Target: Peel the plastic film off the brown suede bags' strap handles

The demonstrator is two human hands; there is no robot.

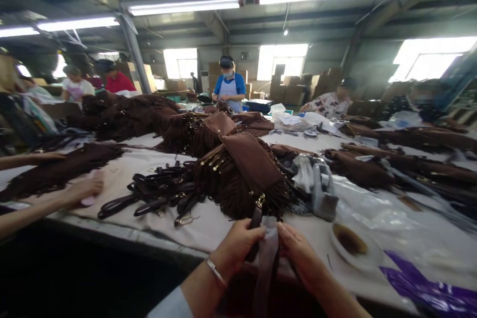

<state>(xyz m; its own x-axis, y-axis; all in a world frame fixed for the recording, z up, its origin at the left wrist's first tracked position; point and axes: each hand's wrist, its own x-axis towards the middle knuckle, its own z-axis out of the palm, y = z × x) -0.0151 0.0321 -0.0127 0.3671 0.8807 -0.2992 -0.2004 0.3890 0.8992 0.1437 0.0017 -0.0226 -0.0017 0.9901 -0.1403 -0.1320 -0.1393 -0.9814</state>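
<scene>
A translucent greyish strip (269, 251), plastic or thin paper, hangs between my two hands over the table's near edge. My left hand (238, 241) pinches its left side with thumb and fingers, along with a dark brown strap (256, 218). On the other side, my right hand (296, 248) has its fingers closed on the strip's right edge. A gold clasp (260, 201) joins the strap to a brown fringed leather bag (254, 160) just beyond my hands. Part of the strap is hidden behind the strip and my fingers.
Dark straps with gold clips (160, 194) lie left of the bag. Small plastic-wrapped packs (323, 191), a white dish with brown contents (350, 241) and purple plastic (428, 283) are to the right. A co-worker's hands (87, 186) handle a brown fringed piece (63, 169) at left.
</scene>
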